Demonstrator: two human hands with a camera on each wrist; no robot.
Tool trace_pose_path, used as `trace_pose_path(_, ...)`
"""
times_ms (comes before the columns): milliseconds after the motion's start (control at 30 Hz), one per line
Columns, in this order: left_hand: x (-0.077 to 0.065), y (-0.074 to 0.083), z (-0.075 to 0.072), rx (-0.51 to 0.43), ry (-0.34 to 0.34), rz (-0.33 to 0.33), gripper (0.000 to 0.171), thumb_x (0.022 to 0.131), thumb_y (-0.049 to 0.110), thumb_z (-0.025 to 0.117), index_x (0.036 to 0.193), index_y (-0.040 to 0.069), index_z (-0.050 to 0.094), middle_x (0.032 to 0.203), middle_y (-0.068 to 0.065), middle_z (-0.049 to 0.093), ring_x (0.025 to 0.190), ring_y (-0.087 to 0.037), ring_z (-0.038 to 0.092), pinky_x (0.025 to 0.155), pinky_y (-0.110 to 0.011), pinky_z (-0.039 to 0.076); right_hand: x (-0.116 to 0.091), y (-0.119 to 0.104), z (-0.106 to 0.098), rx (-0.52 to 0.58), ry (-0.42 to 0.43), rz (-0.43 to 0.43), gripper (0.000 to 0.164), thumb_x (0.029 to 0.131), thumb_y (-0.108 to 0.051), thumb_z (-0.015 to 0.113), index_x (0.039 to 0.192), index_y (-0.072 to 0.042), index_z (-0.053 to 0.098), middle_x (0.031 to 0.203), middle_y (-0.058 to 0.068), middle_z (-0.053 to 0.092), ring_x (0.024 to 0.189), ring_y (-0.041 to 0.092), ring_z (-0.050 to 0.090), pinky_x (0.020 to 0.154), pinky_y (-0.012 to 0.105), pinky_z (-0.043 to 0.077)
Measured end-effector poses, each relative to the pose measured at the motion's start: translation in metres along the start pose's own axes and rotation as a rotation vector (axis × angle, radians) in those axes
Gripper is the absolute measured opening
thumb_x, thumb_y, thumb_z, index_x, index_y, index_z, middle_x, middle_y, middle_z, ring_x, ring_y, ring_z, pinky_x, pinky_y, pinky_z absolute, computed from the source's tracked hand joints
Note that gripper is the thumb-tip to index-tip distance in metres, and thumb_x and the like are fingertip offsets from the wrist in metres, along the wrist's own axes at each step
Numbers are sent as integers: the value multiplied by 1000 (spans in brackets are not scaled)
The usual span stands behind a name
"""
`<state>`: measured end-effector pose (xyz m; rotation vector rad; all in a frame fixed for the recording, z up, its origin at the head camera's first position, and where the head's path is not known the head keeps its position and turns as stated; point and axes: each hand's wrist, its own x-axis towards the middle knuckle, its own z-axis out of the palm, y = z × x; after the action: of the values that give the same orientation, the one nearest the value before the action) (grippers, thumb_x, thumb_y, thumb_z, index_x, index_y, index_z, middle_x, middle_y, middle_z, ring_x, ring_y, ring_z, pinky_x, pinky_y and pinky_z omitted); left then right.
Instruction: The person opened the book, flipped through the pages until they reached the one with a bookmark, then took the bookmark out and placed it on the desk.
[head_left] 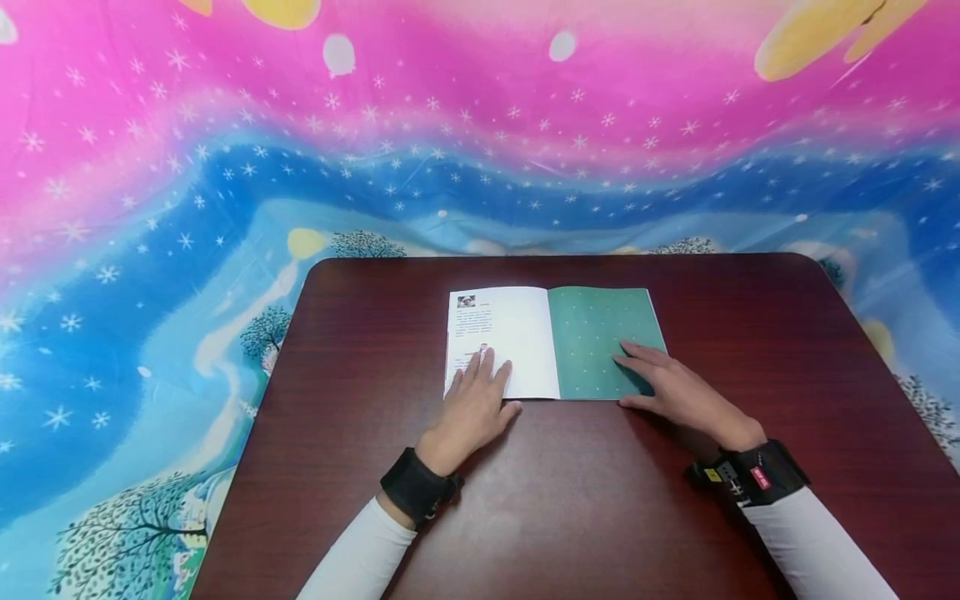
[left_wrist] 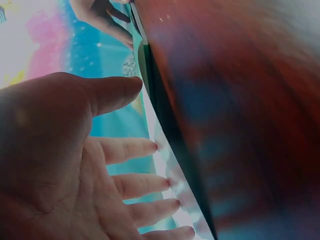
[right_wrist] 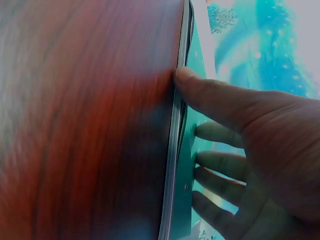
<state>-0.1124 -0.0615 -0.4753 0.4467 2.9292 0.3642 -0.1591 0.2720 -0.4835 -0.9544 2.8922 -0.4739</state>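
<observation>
An open book (head_left: 525, 333) lies flat on the dark brown table, its left page white with a small photo and text, its right page green with pale dots. Spread over the lower left of the white page is my left hand (head_left: 476, 408), fingertips touching the paper and thumb near the lower edge. My right hand (head_left: 686, 396) rests at the lower right of the green page. In the right wrist view, the right thumb touches the book's edge (right_wrist: 172, 150) while the other fingertips touch the green page (right_wrist: 197, 55). Neither hand grips anything.
The brown table (head_left: 360, 350) has rounded far corners and extends around the book on all sides. Behind and beside it hangs a pink and blue cloth (head_left: 480, 142) printed with snowflakes and trees. Black bands (head_left: 420, 483) circle both wrists, over white sleeves.
</observation>
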Motion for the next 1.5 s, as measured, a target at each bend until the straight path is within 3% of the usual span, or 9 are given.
trace_pose_path(167, 8, 9, 1, -2, -49, 25, 70, 95, 48, 53, 154, 16, 36, 163, -16, 20, 149, -34, 14, 113, -60, 23, -1, 9, -6, 42, -31, -26, 74, 81, -38, 76, 141, 0, 53, 153, 23, 39, 137, 42, 37, 100, 56, 43)
trace_pose_path(367, 18, 19, 1, 21, -92, 53, 71, 94, 50, 52, 156, 20, 33, 165, -14, 16, 150, -35, 11, 112, -64, 21, -5, 39, -20, 146, -106, -52, 83, 79, -46, 74, 146, -4, 49, 157, 23, 31, 142, 44, 27, 103, 61, 37)
trace_pose_path(600, 25, 26, 3, 43, -106, 79, 71, 95, 50, 51, 156, 21, 32, 165, -14, 15, 150, -34, 10, 111, -65, 19, -6, 71, -28, 204, -142, -120, 85, 77, -40, 77, 147, -3, 45, 157, 27, 28, 143, 50, 18, 99, 65, 35)
trace_pose_path(1067, 33, 35, 6, 37, -121, 88, 71, 94, 50, 52, 156, 23, 33, 165, -13, 14, 150, -35, 8, 110, -69, 17, -4, 76, -25, 151, -75, -153, 77, 77, -38, 77, 142, -3, 53, 153, 25, 37, 139, 49, 30, 98, 64, 36)
trace_pose_path(1267, 35, 39, 6, 42, -123, 77, 72, 93, 52, 52, 156, 23, 33, 165, -13, 14, 150, -36, 8, 108, -71, 17, -2, 74, -22, 122, -35, -121, 69, 81, -38, 74, 138, -4, 57, 151, 23, 42, 135, 47, 36, 98, 61, 38)
trace_pose_path(1500, 41, 46, 8, 38, -105, 82, 74, 92, 53, 53, 156, 19, 33, 166, -13, 12, 150, -36, 5, 109, -71, 15, 2, 66, -20, 95, 53, 36, 74, 82, -40, 75, 142, -3, 52, 149, 23, 43, 131, 43, 43, 96, 59, 41)
